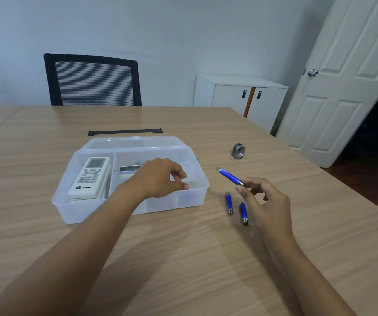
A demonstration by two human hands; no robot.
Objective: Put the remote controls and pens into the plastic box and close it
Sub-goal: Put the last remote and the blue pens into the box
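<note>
Blue pen [230, 176] pinched at my right hand's [266, 201] fingertips, frame centre-right; left hand [160, 177] loosely open over the box [190, 197]. Thin grip, I judge it may slip. Two pens [229, 203] on table.

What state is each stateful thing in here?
plastic box: open, lid back.
white remote: lying inside box.
left hand: over box, apparently empty.
right hand: pinching blue pen.
two blue pens: on table.
door: open.
cabinet: closed.
</note>
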